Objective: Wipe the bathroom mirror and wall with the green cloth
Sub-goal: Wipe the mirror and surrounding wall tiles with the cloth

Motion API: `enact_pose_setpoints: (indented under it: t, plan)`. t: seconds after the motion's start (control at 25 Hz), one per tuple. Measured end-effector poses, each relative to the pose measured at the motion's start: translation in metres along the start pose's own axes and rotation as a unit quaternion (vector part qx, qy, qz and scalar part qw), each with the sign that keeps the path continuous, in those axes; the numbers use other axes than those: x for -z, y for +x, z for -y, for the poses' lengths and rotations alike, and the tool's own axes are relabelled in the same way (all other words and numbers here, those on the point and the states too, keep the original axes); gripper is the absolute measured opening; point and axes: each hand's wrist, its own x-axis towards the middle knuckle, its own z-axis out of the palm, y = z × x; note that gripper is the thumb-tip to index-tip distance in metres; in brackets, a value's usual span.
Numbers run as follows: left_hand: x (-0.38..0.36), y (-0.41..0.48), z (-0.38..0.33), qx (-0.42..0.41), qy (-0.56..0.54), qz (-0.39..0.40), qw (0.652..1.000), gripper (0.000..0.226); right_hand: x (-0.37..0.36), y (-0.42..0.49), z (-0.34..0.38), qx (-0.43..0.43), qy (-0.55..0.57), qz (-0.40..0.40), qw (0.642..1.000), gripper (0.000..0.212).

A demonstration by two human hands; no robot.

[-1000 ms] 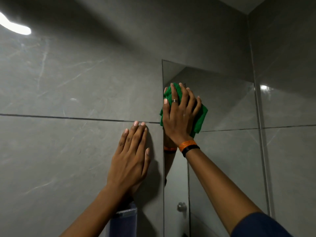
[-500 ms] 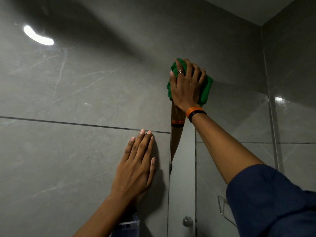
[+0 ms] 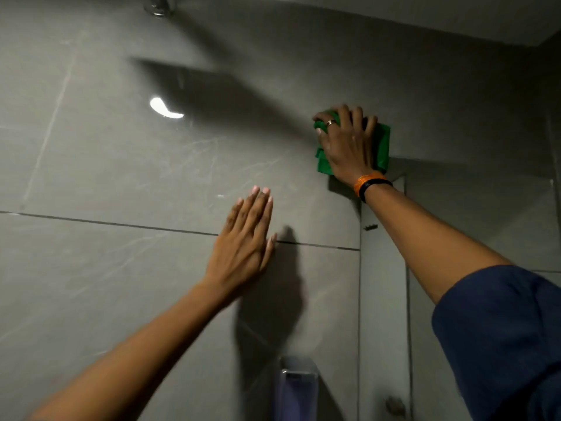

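My right hand (image 3: 349, 144) presses the bunched green cloth (image 3: 383, 147) against the grey tiled wall (image 3: 121, 165), just above the mirror's top left corner. The hand covers most of the cloth; green shows at its right and lower left. The mirror (image 3: 382, 284) runs down the right side and reflects grey tiles. My left hand (image 3: 243, 247) lies flat on the wall with fingers together, left of the mirror's edge, holding nothing.
A metal-topped holder (image 3: 299, 378) is fixed to the wall below my left hand. A chrome fitting (image 3: 158, 6) shows at the top edge. A lamp's glare (image 3: 165, 109) sits on the tile. The ceiling meets the wall at top right.
My right hand has slid the cloth upward from the mirror's top edge onto the wall above it. My left hand stayed flat on the wall. The view tilted upward.
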Motion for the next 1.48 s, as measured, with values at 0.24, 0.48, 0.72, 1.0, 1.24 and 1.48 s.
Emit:
enact_pose_setpoints:
  t: [0.24,0.48,0.72,1.0,1.24,1.48]
  plan:
    - [0.059,-0.012,0.083,0.038,0.023,0.024,0.999,0.064,0.012,-0.061,0.112,0.021,0.01,0.017,1.0,0.036]
    - [0.062,-0.046,0.11,-0.038,0.032,0.024,0.999,0.065,0.02,-0.106,0.118,-0.034,-0.022,0.03,0.999,0.033]
    - [0.037,-0.042,0.072,-0.066,0.006,0.008,0.998,0.066,0.01,-0.13,0.033,-0.293,-0.007,-0.071,0.953,0.031]
    - [-0.011,-0.025,0.044,-0.085,0.019,-0.001,0.996,0.065,-0.018,-0.099,-0.053,-0.34,-0.019,0.021,0.94,0.037]
    - [-0.042,-0.031,0.04,-0.067,0.028,-0.017,0.997,0.065,-0.032,-0.061,-0.059,-0.209,-0.014,-0.01,0.978,0.039]
    - [-0.046,-0.028,0.038,-0.07,0.015,-0.014,0.997,0.067,-0.034,-0.083,-0.053,-0.122,-0.016,-0.007,0.992,0.04]
